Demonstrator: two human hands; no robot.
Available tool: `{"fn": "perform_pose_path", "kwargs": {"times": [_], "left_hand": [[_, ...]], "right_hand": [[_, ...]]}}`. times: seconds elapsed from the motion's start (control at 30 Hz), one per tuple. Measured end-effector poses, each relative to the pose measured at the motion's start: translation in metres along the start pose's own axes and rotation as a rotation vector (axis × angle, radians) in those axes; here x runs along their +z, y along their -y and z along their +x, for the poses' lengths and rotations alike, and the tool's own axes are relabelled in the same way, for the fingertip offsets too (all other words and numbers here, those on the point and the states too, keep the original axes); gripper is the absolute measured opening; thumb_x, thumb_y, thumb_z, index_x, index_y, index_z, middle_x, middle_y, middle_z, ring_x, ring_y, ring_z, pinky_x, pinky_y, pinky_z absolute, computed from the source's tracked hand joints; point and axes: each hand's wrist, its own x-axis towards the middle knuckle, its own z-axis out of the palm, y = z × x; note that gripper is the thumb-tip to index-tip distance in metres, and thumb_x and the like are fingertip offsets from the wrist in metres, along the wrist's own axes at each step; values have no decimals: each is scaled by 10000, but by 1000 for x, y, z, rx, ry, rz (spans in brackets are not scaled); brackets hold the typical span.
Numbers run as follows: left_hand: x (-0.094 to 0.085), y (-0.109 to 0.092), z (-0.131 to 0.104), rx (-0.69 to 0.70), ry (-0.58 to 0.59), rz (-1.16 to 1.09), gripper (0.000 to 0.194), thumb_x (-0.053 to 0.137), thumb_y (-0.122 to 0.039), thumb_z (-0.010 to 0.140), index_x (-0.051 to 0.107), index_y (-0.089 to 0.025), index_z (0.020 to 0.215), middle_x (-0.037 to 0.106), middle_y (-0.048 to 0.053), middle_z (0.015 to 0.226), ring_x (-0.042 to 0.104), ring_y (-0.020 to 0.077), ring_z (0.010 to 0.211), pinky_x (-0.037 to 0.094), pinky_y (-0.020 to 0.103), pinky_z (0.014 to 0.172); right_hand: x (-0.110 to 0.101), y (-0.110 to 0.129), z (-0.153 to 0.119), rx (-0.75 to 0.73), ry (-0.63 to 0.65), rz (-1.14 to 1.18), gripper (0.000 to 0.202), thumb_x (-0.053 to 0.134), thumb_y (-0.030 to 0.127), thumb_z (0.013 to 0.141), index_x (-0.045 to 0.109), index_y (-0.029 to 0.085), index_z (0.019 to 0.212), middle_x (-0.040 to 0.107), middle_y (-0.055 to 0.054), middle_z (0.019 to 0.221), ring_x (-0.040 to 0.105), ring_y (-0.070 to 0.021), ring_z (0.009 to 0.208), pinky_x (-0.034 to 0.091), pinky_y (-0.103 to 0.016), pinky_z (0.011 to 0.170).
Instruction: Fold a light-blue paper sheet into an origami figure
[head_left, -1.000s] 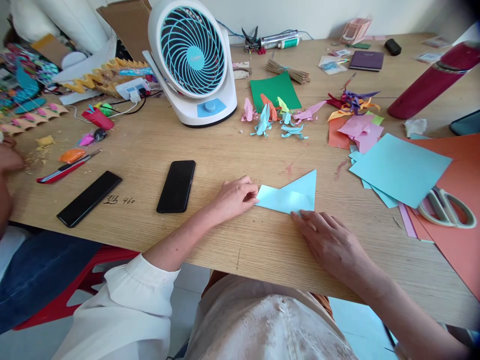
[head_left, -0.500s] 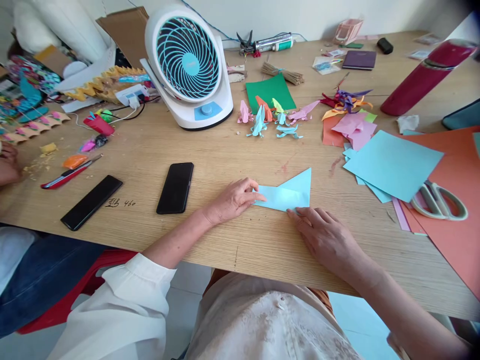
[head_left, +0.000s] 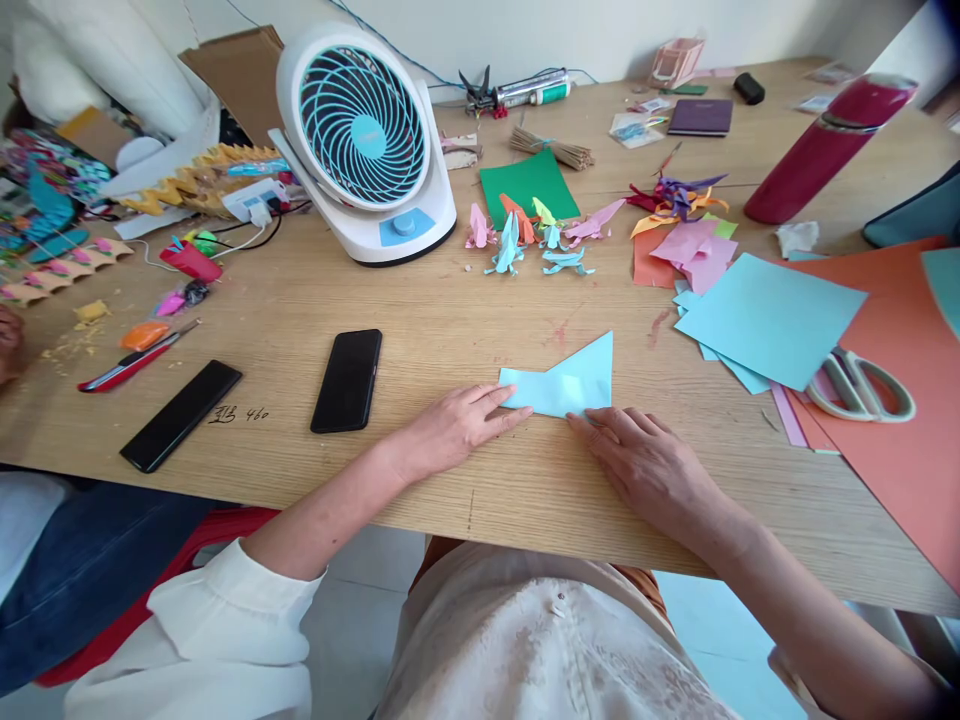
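A folded light-blue paper (head_left: 574,385) lies flat on the wooden table, its pointed flap rising at the right. My left hand (head_left: 457,425) rests at the paper's lower left corner, fingers stretched out and slightly apart. Along the paper's lower right edge lies my right hand (head_left: 645,465), its fingertips pressing on the edge, fingers extended. Beyond the paper stand small folded paper figures, among them a blue one (head_left: 508,245) and a pink one (head_left: 596,222).
A black phone (head_left: 347,380) lies left of my left hand, a fan (head_left: 367,140) behind it. Blue sheets (head_left: 772,315), scissors (head_left: 862,387) and a red bottle (head_left: 810,165) are at the right. Another person's hand (head_left: 9,340) shows at the left edge.
My left hand has moved down and its bent fingers have straightened along the paper's lower left edge. More of the paper's left end shows. My right hand stays at the lower edge.
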Motion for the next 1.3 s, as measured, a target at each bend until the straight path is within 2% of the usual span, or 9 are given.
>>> {"fn": "perform_pose_path", "kwargs": {"times": [0.2, 0.43, 0.63, 0.73, 0.8, 0.93, 1.03, 1.17, 1.3], "left_hand": [[3, -12, 1, -54, 42, 67, 553, 367, -12, 934, 431, -200, 1450, 501, 165, 1445, 484, 278, 1319, 482, 451, 1036], [1, -19, 0, -110, 50, 25, 650, 382, 30, 886, 383, -242, 1477, 445, 65, 1518, 452, 281, 1325, 500, 439, 975], [-2, -33, 5, -122, 15, 107, 513, 365, -6, 922, 472, -175, 1395, 500, 93, 1463, 411, 279, 1339, 380, 464, 1063], [-1, -43, 9, -226, 17, 158, 456, 357, -39, 935, 506, -150, 1351, 545, 109, 1403, 497, 299, 1208, 420, 469, 959], [0, -48, 11, -212, 33, 153, 424, 344, -38, 941, 530, -126, 1311, 549, 128, 1384, 510, 283, 1185, 424, 436, 949], [3, -50, 15, -219, 60, 162, 461, 341, -47, 947, 462, -143, 1381, 538, 153, 1357, 533, 256, 1146, 411, 409, 989], [2, -49, 17, -224, 95, 191, 534, 361, -62, 938, 385, -201, 1454, 547, 151, 1317, 559, 253, 1059, 441, 412, 940], [-1, -50, 19, -216, 121, 212, 540, 368, -89, 939, 384, -208, 1466, 550, 150, 1306, 561, 274, 1009, 459, 442, 889], [-5, -55, 20, -265, 119, 209, 524, 388, -100, 939, 415, -220, 1448, 569, 133, 1274, 546, 303, 1075, 437, 492, 925]], "right_hand": [[-4, 4, 3, 6, 56, -76, 527, 509, 86, 890, 458, 162, 1410, 615, -130, 1101, 554, -239, 927, 438, -348, 727], [-6, 5, 3, 36, 53, -58, 475, 497, 90, 904, 486, 167, 1373, 612, -118, 1118, 551, -227, 925, 421, -348, 744], [-8, 13, 6, 71, 35, -40, 354, 478, 107, 938, 540, 160, 1283, 601, -124, 1162, 537, -238, 955, 401, -363, 760], [-9, 20, 11, 82, 36, -58, 283, 452, 81, 939, 582, 126, 1187, 600, -133, 1145, 530, -238, 928, 397, -367, 747], [-8, 22, 14, 59, 55, -68, 269, 436, 54, 930, 596, 110, 1140, 605, -136, 1079, 525, -233, 889, 396, -365, 730], [-6, 22, 17, 18, 68, -86, 365, 447, 65, 916, 536, 113, 1267, 590, -123, 990, 501, -238, 838, 384, -368, 700], [-5, 23, 19, 46, 55, -96, 457, 483, 109, 913, 470, 157, 1368, 562, -94, 927, 470, -231, 789, 357, -361, 678], [-5, 24, 22, 60, 48, -94, 412, 498, 140, 922, 509, 194, 1330, 553, -85, 940, 452, -224, 784, 321, -354, 662], [-7, 24, 22, 65, 42, -85, 360, 487, 158, 946, 528, 177, 1303, 563, -84, 946, 461, -222, 798, 303, -360, 671]]}}
